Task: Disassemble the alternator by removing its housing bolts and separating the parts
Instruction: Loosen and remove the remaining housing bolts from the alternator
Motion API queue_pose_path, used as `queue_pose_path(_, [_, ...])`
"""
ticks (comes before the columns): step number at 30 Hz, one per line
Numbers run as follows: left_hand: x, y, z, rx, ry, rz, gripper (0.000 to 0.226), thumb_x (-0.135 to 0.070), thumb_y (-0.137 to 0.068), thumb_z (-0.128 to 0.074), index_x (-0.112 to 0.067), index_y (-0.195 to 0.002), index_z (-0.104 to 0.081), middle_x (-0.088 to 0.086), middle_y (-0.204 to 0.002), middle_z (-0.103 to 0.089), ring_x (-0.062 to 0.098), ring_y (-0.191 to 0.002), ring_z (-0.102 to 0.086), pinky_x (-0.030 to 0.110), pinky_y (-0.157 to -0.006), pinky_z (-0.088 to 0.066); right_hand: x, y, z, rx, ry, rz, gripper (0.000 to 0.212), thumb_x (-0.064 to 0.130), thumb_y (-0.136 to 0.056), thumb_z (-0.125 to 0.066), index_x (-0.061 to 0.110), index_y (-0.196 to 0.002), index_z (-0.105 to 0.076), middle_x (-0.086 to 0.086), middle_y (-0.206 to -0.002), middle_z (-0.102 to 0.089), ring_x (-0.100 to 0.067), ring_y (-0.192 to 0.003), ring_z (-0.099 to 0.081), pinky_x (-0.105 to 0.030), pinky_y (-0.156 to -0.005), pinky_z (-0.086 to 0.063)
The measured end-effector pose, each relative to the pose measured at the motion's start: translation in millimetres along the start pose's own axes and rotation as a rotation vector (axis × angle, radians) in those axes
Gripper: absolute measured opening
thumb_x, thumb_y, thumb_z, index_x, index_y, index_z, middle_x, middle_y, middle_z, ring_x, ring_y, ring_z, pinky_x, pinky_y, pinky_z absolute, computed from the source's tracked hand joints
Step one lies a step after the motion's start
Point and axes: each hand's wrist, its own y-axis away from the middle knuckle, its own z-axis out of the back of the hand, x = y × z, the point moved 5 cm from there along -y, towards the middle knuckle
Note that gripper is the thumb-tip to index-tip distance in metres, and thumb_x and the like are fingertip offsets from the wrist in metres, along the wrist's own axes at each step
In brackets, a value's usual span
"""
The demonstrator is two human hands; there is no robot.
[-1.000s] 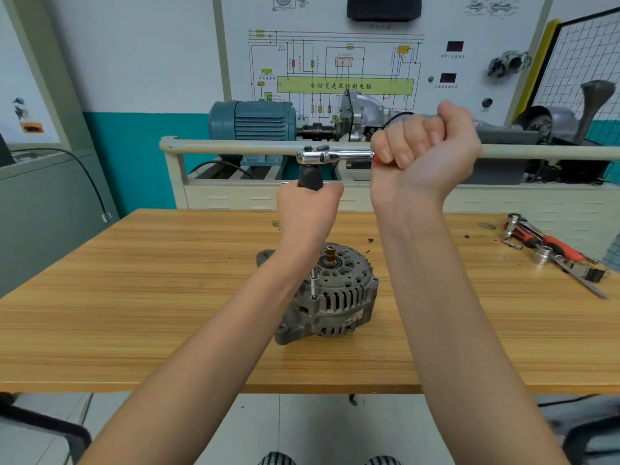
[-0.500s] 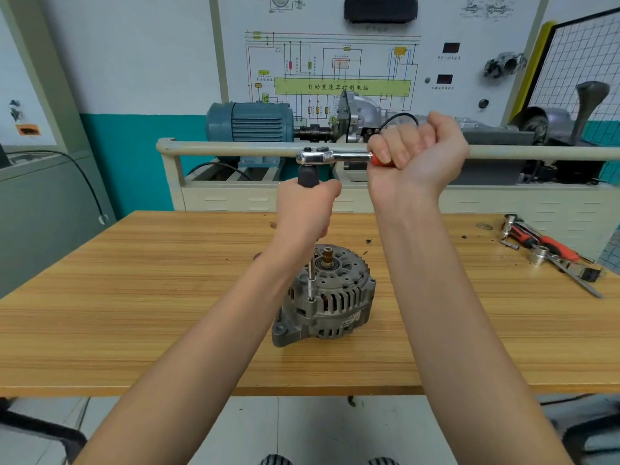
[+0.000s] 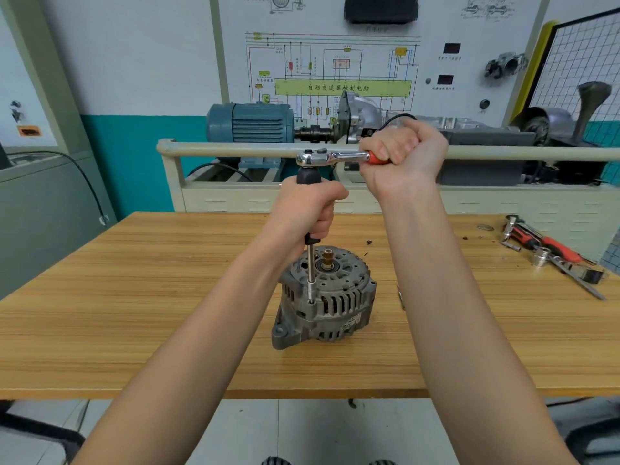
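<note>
We see the alternator directly below our left hand, which grips the upright extension bar; our right hand clamps the ratchet handle — horizontal, rightward.

The alternator stands on the table, midway between its left and right edges. Above it the left hand grips an upright driver, the right hand a ratchet across its top. Loose tools lie near the far right corner. A motor sits behind the table.
</note>
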Motion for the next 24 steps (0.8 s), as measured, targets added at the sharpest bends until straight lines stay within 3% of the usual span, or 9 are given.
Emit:
queue_pose_path(4, [5, 0, 3, -0.292, -0.064, -0.027, 0.033, 0.000, -0.081, -0.057, -0.016, -0.061, -0.036, 0.001, -0.050, -0.030, 0.014, -0.038, -0.023, 0.020, -0.040, -0.021, 4, 29, -9, 0.106, 0.144, 0.282, 0.055, 0.008, -0.093, -0.038, 0.020, -0.040, -0.032, 0.007, -0.038, -0.018, -0.010, -0.033, -0.014, -0.020, -0.037, -0.018])
queue_pose_path(6, [5, 2, 3, -0.290, -0.083, -0.064, 0.033, 0.001, -0.080, -0.059, -0.016, -0.061, -0.037, 0.002, -0.051, -0.030, 0.014, -0.040, -0.024, 0.020, -0.041, -0.022, 5, 35, -13, 0.129, 0.159, 0.321, 0.055, 0.009, -0.094, -0.038, 0.021, -0.041, -0.029, 0.007, -0.037, -0.018, -0.010, -0.033, -0.014, -0.020, -0.037, -0.019])
queue_pose_path(8, [3, 2, 4, -0.104, -0.064, -0.085, 0.037, 0.002, -0.081, -0.061, -0.016, -0.057, -0.040, -0.003, -0.046, -0.032, 0.012, -0.037, -0.026, 0.018, -0.040, -0.025, 7, 26, -13, 0.097, 0.143, 0.255, 0.054, 0.009, -0.093, -0.038, 0.021, -0.042, -0.028, 0.007, -0.037, -0.018, -0.010, -0.032, -0.014, -0.019, -0.036, -0.018])
queue_pose_path(11, [-2, 6, 1, 0.261, 0.014, -0.067, 0.044, -0.001, -0.081, -0.061, -0.020, -0.046, -0.043, -0.006, -0.042, -0.034, 0.010, -0.035, -0.029, 0.018, -0.039, -0.028, 2, 6, -8, 0.020, 0.059, 0.008, 0.057, 0.010, -0.093, -0.039, 0.018, -0.038, -0.028, 0.008, -0.034, -0.020, -0.009, -0.027, -0.016, -0.017, -0.033, -0.017])
queue_pose_path(13, [-1, 6, -1, 0.303, -0.002, -0.056, 0.050, -0.002, -0.083, -0.061, -0.022, -0.042, -0.040, -0.006, -0.038, -0.031, 0.009, -0.031, -0.026, 0.016, -0.037, -0.025, -5, -2, -5, 0.009, -0.029, -0.113, 0.060, 0.012, -0.094, -0.038, 0.017, -0.035, -0.028, 0.007, -0.031, -0.020, -0.008, -0.024, -0.018, -0.015, -0.031, -0.017])
queue_pose_path(16, [2, 1, -1, 0.151, -0.008, -0.032, 0.059, 0.001, -0.088, -0.055, -0.025, -0.040, -0.035, -0.007, -0.037, -0.026, 0.009, -0.030, -0.019, 0.015, -0.037, -0.019, -5, -4, -1, -0.011, -0.042, -0.059, 0.059, 0.011, -0.094, -0.038, 0.017, -0.037, -0.027, 0.008, -0.032, -0.020, -0.008, -0.025, -0.017, -0.016, -0.031, -0.017])
queue_pose_path(21, [7, -3, 5, -0.286, -0.044, -0.052, 0.040, 0.001, -0.081, -0.056, -0.018, -0.056, -0.031, -0.002, -0.047, -0.027, 0.014, -0.038, -0.021, 0.020, -0.041, -0.020, 4, 22, -9, 0.053, 0.141, 0.248, 0.055, 0.008, -0.093, -0.039, 0.020, -0.040, -0.030, 0.007, -0.039, -0.018, -0.010, -0.033, -0.014, -0.021, -0.037, -0.018])
queue_pose_path(24, [7, 1, 4, -0.320, -0.074, -0.096, 0.038, 0.001, -0.080, -0.058, -0.016, -0.058, -0.033, 0.002, -0.050, -0.029, 0.015, -0.043, -0.024, 0.022, -0.043, -0.021, 4, 33, -15, 0.093, 0.201, 0.332, 0.055, 0.008, -0.092, -0.039, 0.022, -0.040, -0.027, 0.006, -0.040, -0.017, -0.011, -0.034, -0.014, -0.021, -0.038, -0.020])
